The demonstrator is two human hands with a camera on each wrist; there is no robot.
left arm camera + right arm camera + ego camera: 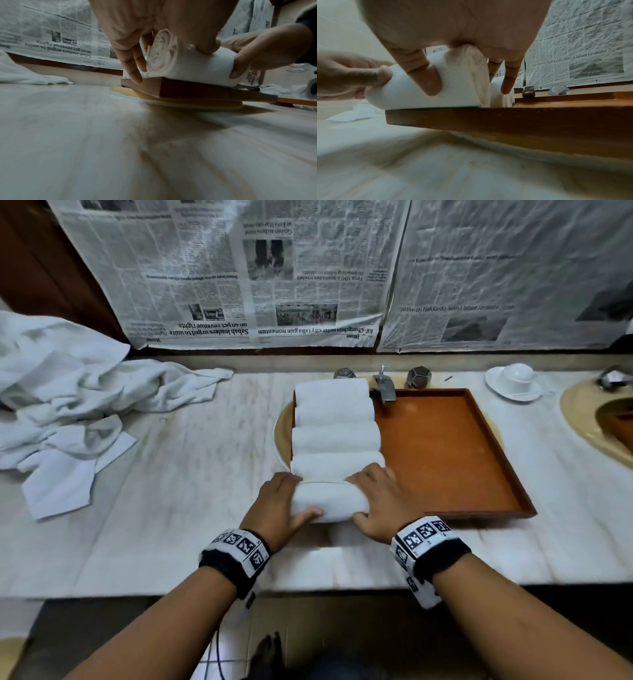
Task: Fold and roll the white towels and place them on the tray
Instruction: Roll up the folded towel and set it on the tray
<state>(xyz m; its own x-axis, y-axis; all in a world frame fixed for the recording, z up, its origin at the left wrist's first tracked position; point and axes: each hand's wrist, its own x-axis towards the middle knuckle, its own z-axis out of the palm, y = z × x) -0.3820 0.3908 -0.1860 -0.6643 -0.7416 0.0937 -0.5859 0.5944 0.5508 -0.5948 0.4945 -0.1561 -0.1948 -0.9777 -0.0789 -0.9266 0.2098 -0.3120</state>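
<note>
Nearest me, the left hand [279, 505] and right hand [378, 501] each curl around one end of a rolled towel [329, 503], thumbs on its near side. The roll lies crosswise between them, long axis left to right, resting on the near rim of the tray [445, 453] on the desk [171, 474]. Just beyond, four rolled towels [335, 426] sit in a row, so it likely wants nudging forward against them. Farther left lies a heap of loose towels [68, 392].

Pale marble counter [191, 440], newspaper-covered wall [239, 268], 2 inset basins, chrome tap [384, 386]
</note>
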